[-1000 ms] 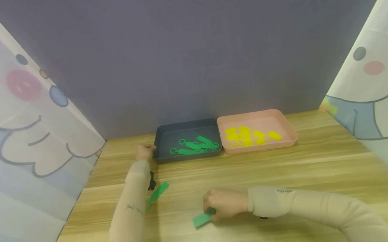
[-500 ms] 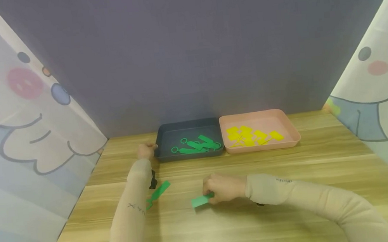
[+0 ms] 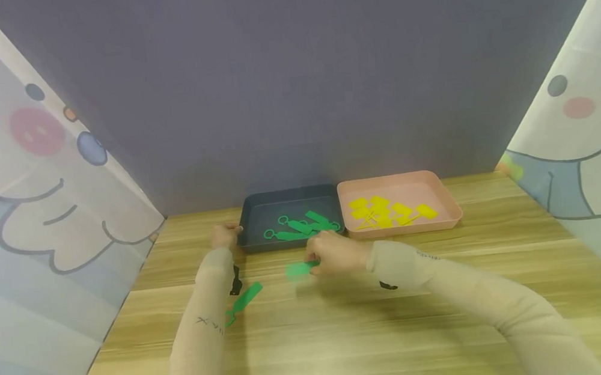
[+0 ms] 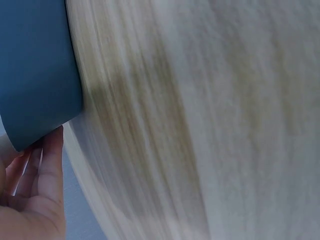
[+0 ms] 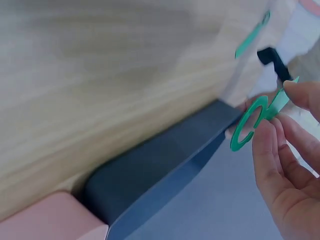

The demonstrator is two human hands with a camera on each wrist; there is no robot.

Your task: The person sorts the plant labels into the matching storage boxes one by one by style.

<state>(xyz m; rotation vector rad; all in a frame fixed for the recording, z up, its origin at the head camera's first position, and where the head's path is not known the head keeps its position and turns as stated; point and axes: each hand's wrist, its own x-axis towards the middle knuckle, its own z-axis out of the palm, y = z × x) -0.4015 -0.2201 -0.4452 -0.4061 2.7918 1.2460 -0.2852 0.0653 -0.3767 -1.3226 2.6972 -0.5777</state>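
In the head view my left hand (image 3: 223, 236) holds the left wall of a dark blue tray (image 3: 267, 209). The left wrist view has the fingers against the outside of that tray (image 4: 40, 75) at a corner. My right hand (image 3: 334, 253) pinches a green plastic tag (image 3: 299, 270) between thumb and fingers, above the table just in front of the same tray. Seen from the right wrist, the tag has an open ring (image 5: 245, 119) at one end. Several green tags (image 3: 296, 226) with rings lie in the dark blue tray. Another green tag (image 3: 248, 296) lies on the table beside the left forearm.
A pink tray (image 3: 409, 188) stands against the right side of the dark blue one, with several yellow tags (image 3: 380, 211) inside. Behind both trays rises a grey panel (image 3: 291, 92). Cartoon-printed curtains (image 3: 23, 238) flank the wooden table (image 3: 381, 349).
My right hand has carried the pinched green tag away from the near part of the table, forward toward the dark blue tray. The left hand stays at the tray's left wall.
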